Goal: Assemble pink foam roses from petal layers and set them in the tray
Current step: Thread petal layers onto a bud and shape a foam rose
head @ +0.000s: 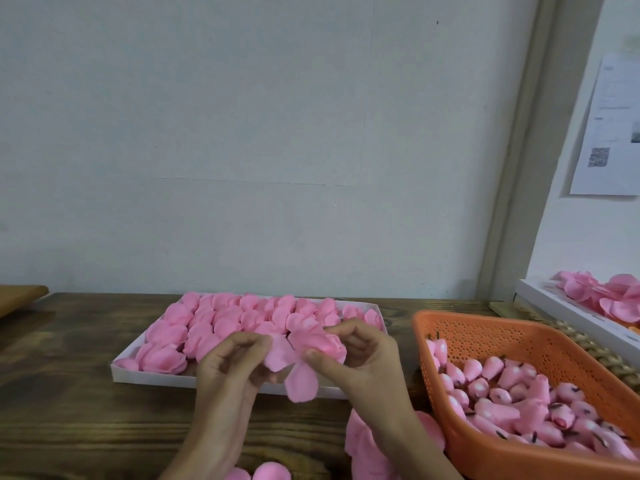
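- Loose pink foam petals (272, 472) lie at six o'clock on the dark wooden table (69, 393). A heap of pink petal layers (363, 455) sits at five o'clock, beside the right forearm.
- The left hand (228, 362) pinches a petal of the half-built pink foam rose (318, 341). The right hand (360, 358) grips the rose's body, above the tray's near rim.
- The shallow white cardboard tray (156, 377), at twelve o'clock from the hands, is packed with finished pink roses (207, 323).
- At three o'clock, an orange perforated plastic basket (485, 337) holds pink foam buds (502, 386).
- Farther off at two o'clock, a white box (554, 306) holds more petals.

soft, even indoor light — faint shadows, slight overall blur, wide-angle edge bending
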Demonstrator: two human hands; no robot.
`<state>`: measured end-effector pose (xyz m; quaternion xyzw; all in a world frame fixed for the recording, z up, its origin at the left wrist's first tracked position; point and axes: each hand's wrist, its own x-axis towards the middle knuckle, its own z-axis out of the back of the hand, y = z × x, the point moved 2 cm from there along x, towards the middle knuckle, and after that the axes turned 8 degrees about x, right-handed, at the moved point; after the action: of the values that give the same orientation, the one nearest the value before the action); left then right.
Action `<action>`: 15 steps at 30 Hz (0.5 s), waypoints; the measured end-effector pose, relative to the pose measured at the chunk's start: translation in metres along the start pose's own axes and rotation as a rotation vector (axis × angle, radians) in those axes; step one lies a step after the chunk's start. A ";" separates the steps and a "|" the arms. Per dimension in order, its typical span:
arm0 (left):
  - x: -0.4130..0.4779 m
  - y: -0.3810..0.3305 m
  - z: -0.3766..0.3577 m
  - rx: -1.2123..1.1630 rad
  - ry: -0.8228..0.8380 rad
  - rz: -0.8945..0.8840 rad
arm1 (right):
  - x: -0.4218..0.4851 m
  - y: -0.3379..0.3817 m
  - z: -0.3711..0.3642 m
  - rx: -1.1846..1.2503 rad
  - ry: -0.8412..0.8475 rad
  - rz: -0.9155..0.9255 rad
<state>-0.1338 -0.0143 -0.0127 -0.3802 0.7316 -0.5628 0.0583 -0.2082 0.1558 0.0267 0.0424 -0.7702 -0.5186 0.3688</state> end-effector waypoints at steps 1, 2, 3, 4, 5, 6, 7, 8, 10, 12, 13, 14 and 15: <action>0.000 0.000 0.000 -0.014 0.001 0.005 | 0.001 -0.001 0.002 0.014 -0.031 -0.018; 0.000 0.000 0.000 -0.029 0.006 0.011 | 0.002 -0.002 0.004 0.029 -0.059 -0.037; 0.000 0.000 -0.001 -0.039 0.014 0.017 | 0.002 -0.003 0.006 0.047 -0.081 -0.056; -0.001 0.000 -0.002 -0.046 0.026 0.023 | 0.003 -0.004 0.007 0.065 -0.094 -0.076; -0.001 0.000 -0.003 -0.051 0.040 0.028 | 0.003 -0.006 0.007 0.080 -0.102 -0.094; -0.002 0.000 -0.004 -0.057 0.052 0.033 | 0.003 -0.006 0.007 0.090 -0.107 -0.108; -0.002 -0.001 -0.004 -0.066 0.061 0.038 | 0.004 -0.007 0.007 0.098 -0.110 -0.119; -0.002 -0.001 -0.004 -0.077 0.068 0.043 | 0.004 -0.007 0.008 0.104 -0.112 -0.129; -0.002 -0.002 -0.005 -0.096 0.088 0.052 | 0.004 -0.007 0.008 0.089 -0.102 -0.147; -0.002 -0.004 -0.006 -0.109 0.100 0.060 | 0.004 -0.008 0.008 0.053 -0.087 -0.156; -0.002 -0.006 -0.007 -0.111 0.098 0.063 | 0.004 -0.009 0.008 0.043 -0.080 -0.157; -0.003 -0.007 -0.007 -0.110 0.091 0.065 | 0.003 -0.009 0.007 0.039 -0.070 -0.155; -0.003 -0.008 -0.008 -0.109 0.083 0.068 | 0.003 -0.009 0.006 0.039 -0.053 -0.150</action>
<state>-0.1318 -0.0073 -0.0041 -0.3341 0.7755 -0.5351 0.0263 -0.2173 0.1551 0.0196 0.0936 -0.7843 -0.5305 0.3076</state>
